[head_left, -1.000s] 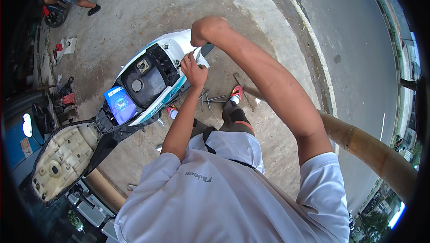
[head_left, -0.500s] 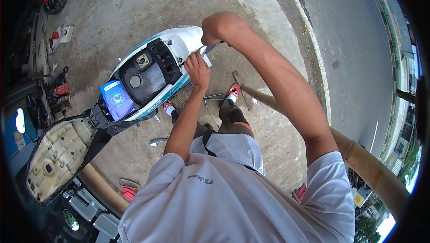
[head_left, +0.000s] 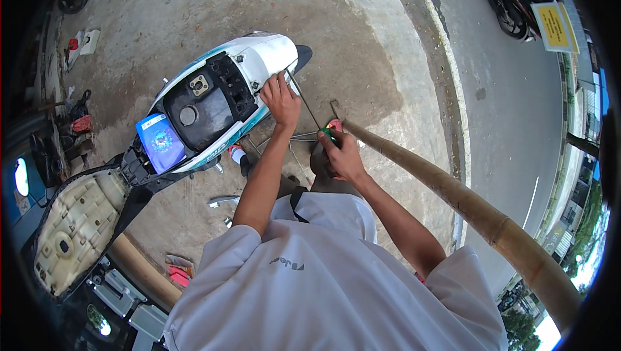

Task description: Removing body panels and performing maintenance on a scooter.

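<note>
A white and teal scooter (head_left: 268, 52) stands with its seat (head_left: 81, 225) flipped open, showing the pale underside. At its tail my left hand (head_left: 280, 100) has its fingers pressed together on the edge of the white body panel (head_left: 292, 82). My right hand (head_left: 343, 157) is closed around the green handle of a long screwdriver (head_left: 304, 100). The shaft slants up to the panel, and its tip end is close beside my left fingertips. A blue packet (head_left: 160, 143) lies at the front of the dark compartment, next to the round fuel cap (head_left: 188, 116).
A thick bamboo pole (head_left: 446, 183) slants across the right side. Silver stand legs (head_left: 294, 137) show between scooter and my feet. A silver part (head_left: 223, 201) lies on the concrete ground. The road lies to the right, with a motorcycle (head_left: 508, 1) at the upper right.
My right hand has come down from the scooter's tail toward my knee, and the screwdriver now shows. My left hand stays on the panel. A motorcycle has appeared on the road; the person's legs are gone.
</note>
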A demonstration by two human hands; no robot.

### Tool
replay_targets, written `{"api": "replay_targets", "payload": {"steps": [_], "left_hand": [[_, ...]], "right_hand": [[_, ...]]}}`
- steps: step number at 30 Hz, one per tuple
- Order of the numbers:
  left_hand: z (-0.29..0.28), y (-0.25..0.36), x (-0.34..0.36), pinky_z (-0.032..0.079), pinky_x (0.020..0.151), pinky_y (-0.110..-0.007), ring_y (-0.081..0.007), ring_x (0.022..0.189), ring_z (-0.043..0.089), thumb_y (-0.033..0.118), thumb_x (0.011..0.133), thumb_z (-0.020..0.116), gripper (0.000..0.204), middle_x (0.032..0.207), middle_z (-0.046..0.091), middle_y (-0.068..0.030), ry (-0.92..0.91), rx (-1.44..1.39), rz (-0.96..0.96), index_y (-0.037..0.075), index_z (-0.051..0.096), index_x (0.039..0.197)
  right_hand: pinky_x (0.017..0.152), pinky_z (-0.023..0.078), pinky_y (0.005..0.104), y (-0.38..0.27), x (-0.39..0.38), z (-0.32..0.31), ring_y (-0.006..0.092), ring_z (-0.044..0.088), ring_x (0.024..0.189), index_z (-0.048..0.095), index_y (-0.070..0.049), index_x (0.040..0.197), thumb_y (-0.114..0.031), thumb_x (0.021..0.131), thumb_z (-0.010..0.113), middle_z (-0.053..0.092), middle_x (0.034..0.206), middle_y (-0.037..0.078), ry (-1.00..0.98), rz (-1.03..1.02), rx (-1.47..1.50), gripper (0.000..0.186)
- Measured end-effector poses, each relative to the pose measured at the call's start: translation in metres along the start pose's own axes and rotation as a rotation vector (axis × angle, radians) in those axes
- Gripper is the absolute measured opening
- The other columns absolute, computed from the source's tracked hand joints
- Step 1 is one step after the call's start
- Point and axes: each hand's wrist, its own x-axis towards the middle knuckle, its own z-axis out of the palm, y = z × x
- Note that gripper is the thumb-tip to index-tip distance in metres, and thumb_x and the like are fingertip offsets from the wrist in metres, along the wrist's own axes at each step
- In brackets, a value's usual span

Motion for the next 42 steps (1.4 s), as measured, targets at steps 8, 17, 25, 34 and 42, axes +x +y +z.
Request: {"api": "replay_targets", "payload": {"steps": [8,17,25,34,42], "left_hand": [[0.002,-0.004,0.0,0.034,0.092,-0.045,-0.0289,0.109,0.047,-0.003,0.068,0.065,0.049,0.113,0.052,-0.0086,0.02,-0.001,-0.001,0.005,0.054,0.116],[0.004,-0.004,0.003,0.032,0.091,-0.045,-0.0283,0.109,0.047,0.001,0.07,0.067,0.047,0.111,0.052,-0.0082,-0.019,0.0,0.0,0.008,0.055,0.114],[0.003,-0.006,0.004,0.033,0.088,-0.044,-0.0279,0.107,0.047,-0.002,0.067,0.066,0.048,0.11,0.052,-0.0076,-0.006,-0.017,-0.007,0.008,0.055,0.112],[0.002,-0.006,0.001,0.033,0.088,-0.044,-0.0273,0.109,0.047,-0.002,0.066,0.069,0.051,0.112,0.052,-0.0077,0.005,-0.005,-0.013,0.009,0.055,0.113],[0.0,-0.008,0.003,0.034,0.089,-0.045,-0.0287,0.107,0.048,0.0,0.068,0.07,0.048,0.111,0.053,-0.0081,-0.015,-0.083,-0.03,0.008,0.056,0.113]], "right_hand": [[0.028,0.027,0.0255,-0.098,0.021,-0.053,0.0101,0.044,0.037,0.054,-0.003,0.074,-0.027,0.088,0.057,0.052,0.056,0.004,-0.119,0.311,0.026,0.028],[0.036,0.033,0.0294,-0.209,0.079,-0.041,0.016,0.046,0.039,0.05,-0.001,0.072,-0.021,0.082,0.05,0.052,0.055,0.008,-0.332,0.14,-0.732,0.023],[0.061,0.047,0.0384,-0.266,0.114,0.003,0.0235,0.058,0.063,0.061,-0.004,0.075,-0.018,0.073,0.056,0.062,0.075,0.012,-0.27,0.102,-1.357,0.015],[0.081,0.05,0.0414,-0.301,0.142,0.049,0.0243,0.065,0.093,0.072,-0.014,0.097,-0.009,0.067,0.075,0.069,0.102,0.004,-0.378,-0.107,-1.791,0.031],[0.065,0.055,0.0399,-0.248,0.069,0.009,0.0297,0.07,0.08,0.072,-0.005,0.087,-0.011,0.065,0.07,0.07,0.088,0.015,-0.107,-0.387,-1.465,0.023]]}}
